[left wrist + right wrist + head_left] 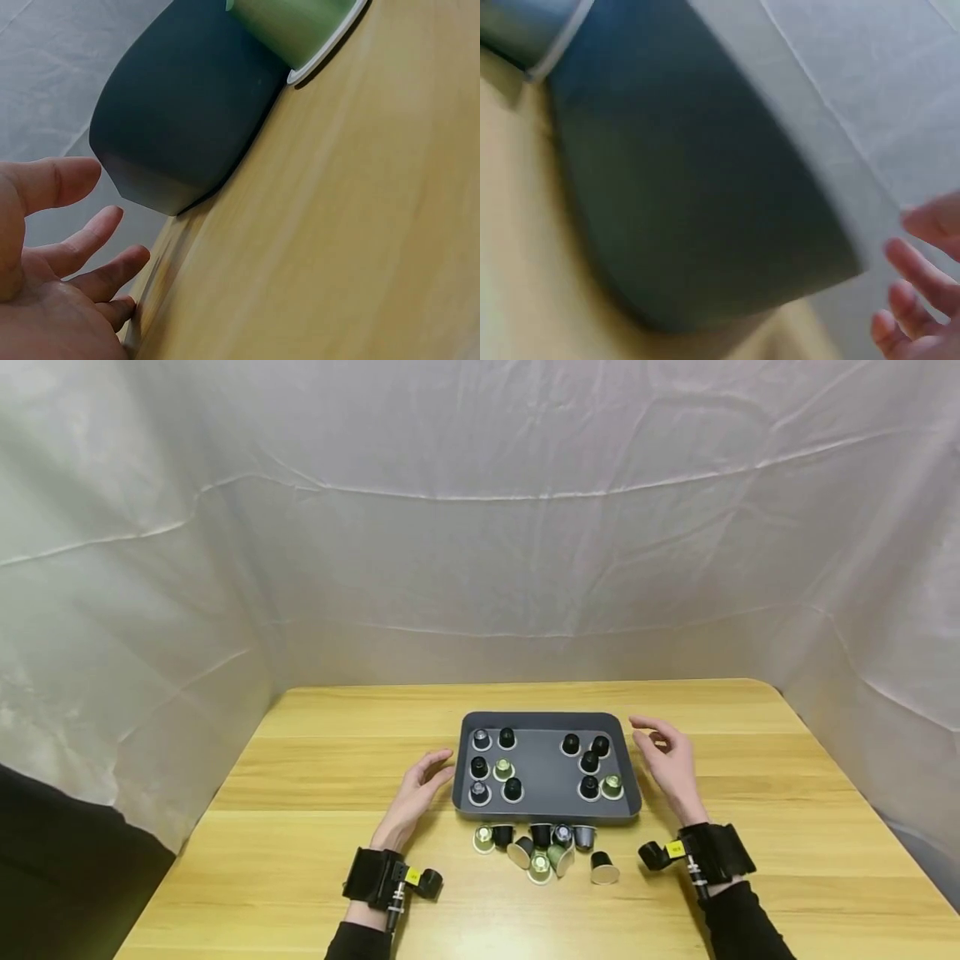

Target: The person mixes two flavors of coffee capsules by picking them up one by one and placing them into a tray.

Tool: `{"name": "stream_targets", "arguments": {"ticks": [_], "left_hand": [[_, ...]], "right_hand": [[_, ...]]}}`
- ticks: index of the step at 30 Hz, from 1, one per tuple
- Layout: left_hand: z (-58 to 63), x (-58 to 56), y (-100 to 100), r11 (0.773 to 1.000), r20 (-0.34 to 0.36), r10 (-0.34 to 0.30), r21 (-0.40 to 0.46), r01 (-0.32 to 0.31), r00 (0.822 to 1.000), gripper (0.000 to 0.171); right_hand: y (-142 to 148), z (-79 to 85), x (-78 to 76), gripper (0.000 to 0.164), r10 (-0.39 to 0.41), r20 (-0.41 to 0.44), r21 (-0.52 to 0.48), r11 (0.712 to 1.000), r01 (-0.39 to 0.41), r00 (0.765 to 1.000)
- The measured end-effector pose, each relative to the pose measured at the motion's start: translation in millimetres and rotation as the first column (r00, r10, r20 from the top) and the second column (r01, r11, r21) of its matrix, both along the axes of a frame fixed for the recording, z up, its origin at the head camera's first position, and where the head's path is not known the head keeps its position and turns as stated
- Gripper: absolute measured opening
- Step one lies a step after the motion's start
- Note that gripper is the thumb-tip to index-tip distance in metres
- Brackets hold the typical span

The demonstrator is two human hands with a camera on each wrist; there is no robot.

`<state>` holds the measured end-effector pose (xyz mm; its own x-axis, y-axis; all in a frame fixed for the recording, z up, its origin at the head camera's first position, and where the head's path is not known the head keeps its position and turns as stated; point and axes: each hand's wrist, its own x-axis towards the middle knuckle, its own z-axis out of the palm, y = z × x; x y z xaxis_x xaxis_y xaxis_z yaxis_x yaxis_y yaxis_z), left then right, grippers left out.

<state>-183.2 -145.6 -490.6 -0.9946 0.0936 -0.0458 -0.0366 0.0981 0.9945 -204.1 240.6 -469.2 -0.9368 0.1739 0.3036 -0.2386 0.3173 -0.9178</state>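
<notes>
A dark grey tray (546,772) lies on the wooden table with coffee capsules in two groups, left and right. Black capsules (512,789) predominate, with a light green capsule (503,768) on the left and another green capsule (612,787) at the lower right. My left hand (412,793) is beside the tray's left wall, fingers loosely extended and holding nothing. On the other side, my right hand (667,764) hovers by the upper right rim with relaxed, empty fingers. Both wrist views show the tray's outer wall (180,112) close to the fingertips.
Several loose capsules (539,866) cluster along the tray's front edge, some tipped over. One black capsule (602,868) lies on its side to the right of them. White cloth (525,568) hangs behind and around the wooden table (300,860).
</notes>
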Motion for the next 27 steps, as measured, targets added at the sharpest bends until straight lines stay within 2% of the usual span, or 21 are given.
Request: {"name": "stream_targets", "arguments": {"ticks": [4, 10, 14, 17, 27], "left_hand": [[0.1, -0.3, 0, 1.000, 0.002, -0.002, 0.001, 0.002, 1.000, 0.047], [1.5, 1.1, 0, 1.000, 0.005, -0.002, 0.001, 0.002, 1.000, 0.047], [1.6, 1.1, 1, 1.000, -0.007, -0.001, -0.007, 0.001, 1.000, 0.046], [1.3, 0.9, 2, 1.000, -0.012, 0.006, -0.008, -0.006, 1.000, 0.046], [1.3, 1.3, 2, 1.000, -0.012, 0.014, -0.011, -0.014, 1.000, 0.047]], "right_hand": [[-2, -13.0, 4.9, 0.030, -0.100, 0.052, -0.187, 0.976, 0.108, 0.994], [-8, -26.6, 7.0, 0.031, -0.111, 0.061, -0.376, 0.918, 0.126, 0.992], [-9, -33.2, 5.9, 0.030, -0.116, 0.040, -0.393, 0.911, 0.123, 0.992], [-8, -36.1, 5.6, 0.030, -0.118, 0.038, -0.380, 0.917, 0.124, 0.992], [-8, -38.4, 6.3, 0.030, -0.108, 0.068, -0.373, 0.919, 0.126, 0.992]]}}
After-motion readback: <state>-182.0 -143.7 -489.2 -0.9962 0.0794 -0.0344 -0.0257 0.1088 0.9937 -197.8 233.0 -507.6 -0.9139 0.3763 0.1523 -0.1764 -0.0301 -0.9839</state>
